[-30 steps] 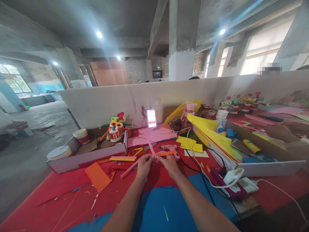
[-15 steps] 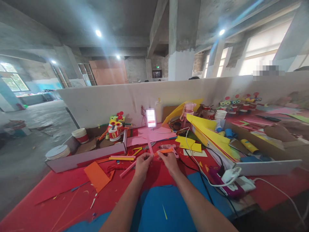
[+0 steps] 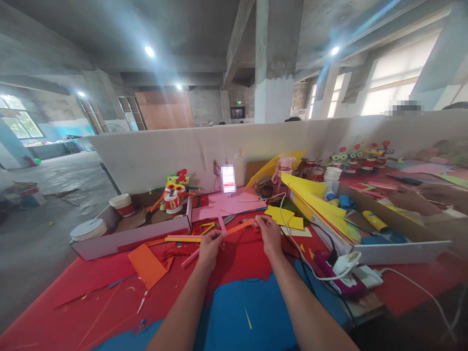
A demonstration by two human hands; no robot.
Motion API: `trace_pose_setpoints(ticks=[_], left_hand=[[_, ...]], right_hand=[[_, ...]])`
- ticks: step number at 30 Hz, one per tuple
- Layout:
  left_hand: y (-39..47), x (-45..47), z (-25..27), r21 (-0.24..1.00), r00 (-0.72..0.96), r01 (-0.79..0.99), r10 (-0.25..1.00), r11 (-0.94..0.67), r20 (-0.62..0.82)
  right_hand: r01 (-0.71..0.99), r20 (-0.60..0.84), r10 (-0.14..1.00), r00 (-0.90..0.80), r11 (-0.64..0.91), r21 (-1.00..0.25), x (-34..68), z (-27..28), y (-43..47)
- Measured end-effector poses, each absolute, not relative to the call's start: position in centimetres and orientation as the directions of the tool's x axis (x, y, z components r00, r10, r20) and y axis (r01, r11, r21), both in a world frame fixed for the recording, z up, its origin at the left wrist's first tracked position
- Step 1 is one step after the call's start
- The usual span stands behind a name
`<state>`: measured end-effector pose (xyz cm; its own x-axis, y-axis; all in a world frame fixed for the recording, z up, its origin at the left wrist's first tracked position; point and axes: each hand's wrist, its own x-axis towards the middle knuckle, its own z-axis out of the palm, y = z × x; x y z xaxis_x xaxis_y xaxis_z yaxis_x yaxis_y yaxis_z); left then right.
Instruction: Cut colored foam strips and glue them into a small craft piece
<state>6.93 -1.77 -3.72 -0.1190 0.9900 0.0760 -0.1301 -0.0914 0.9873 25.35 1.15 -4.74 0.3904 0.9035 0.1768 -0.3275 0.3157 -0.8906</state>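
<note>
My left hand (image 3: pixel 211 247) pinches the place where a pink paper strip (image 3: pixel 222 225) and an orange paper strip (image 3: pixel 239 226) meet. The pink strip points away from me, while the orange one runs off to the right. At the orange strip's far end, my right hand (image 3: pixel 268 234) has its thumb and fingers closed on it. Both hands are above the red table covering (image 3: pixel 241 261). Left of my left hand lie pink and yellow strips (image 3: pixel 183 239), with an orange paper sheet (image 3: pixel 146 265) nearer me.
A cardboard box (image 3: pixel 133 239) on the left holds paper cups (image 3: pixel 122 204) and a paper-cup figure (image 3: pixel 173 197). To the right stands another box (image 3: pixel 405 251) with yellow paper (image 3: pixel 314 202). A purple power strip (image 3: pixel 340 280) and white cable (image 3: pixel 310 273) lie near my right arm.
My right hand has moved right and slightly up, drawing out the orange strip between my hands. My left hand has shifted slightly left with the pink strip, which leans further left.
</note>
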Motion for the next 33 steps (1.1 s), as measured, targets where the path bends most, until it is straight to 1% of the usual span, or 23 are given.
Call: trace_pose_setpoints(ticks=[1,3,6,8,10,12,17,19,27,33], left_hand=[[-1.8,6.9,-3.7,0.986,-0.114,-0.143,0.991,-0.083,0.066],[-1.8,6.9,-3.6,0.98,-0.09,-0.189,0.995,-0.062,0.046],[-1.8,7.2,-3.7,0.959,-0.06,-0.28,0.998,-0.042,0.026],[-1.8,7.4,-3.9,0.948,-0.047,-0.317,0.999,-0.025,0.011],[-1.8,7.5,-4.0,0.941,-0.021,-0.339,1.0,0.001,-0.008],[-1.9,7.6,-4.1,0.935,0.012,-0.354,1.0,0.018,-0.015],[-1.9,7.7,-4.4,0.949,0.057,-0.314,0.998,0.011,0.007],[-1.9,7.8,-4.4,0.954,0.055,-0.299,0.998,0.004,0.013],[-2.1,7.9,-4.1,0.978,0.001,-0.205,0.999,-0.045,0.047],[-2.2,7.9,-4.2,0.981,0.012,-0.195,1.0,-0.02,0.023]], right_hand=[[-0.359,0.16,0.901,0.403,0.316,-0.878,25.4,-4.8,1.2],[-0.401,0.133,0.92,0.368,0.287,-0.87,25.3,-4.9,1.2],[-0.436,0.067,0.981,0.18,0.141,-0.889,24.1,-5.4,0.8],[-0.447,0.027,1.0,-0.013,0.018,-0.894,22.8,-5.6,0.2],[-0.452,0.034,0.991,-0.127,-0.027,-0.891,21.7,-5.8,-0.3],[-0.475,0.027,0.983,-0.18,-0.063,-0.878,20.9,-6.0,-0.7],[-0.562,-0.024,0.983,-0.18,-0.123,-0.818,20.8,-6.3,-1.0],[-0.575,-0.022,0.98,-0.196,-0.133,-0.807,20.9,-6.3,-1.1],[-0.523,-0.021,0.991,-0.132,-0.087,-0.848,20.7,-6.2,-1.1],[-0.48,-0.025,0.996,-0.089,-0.065,-0.875,20.6,-6.3,-1.0]])
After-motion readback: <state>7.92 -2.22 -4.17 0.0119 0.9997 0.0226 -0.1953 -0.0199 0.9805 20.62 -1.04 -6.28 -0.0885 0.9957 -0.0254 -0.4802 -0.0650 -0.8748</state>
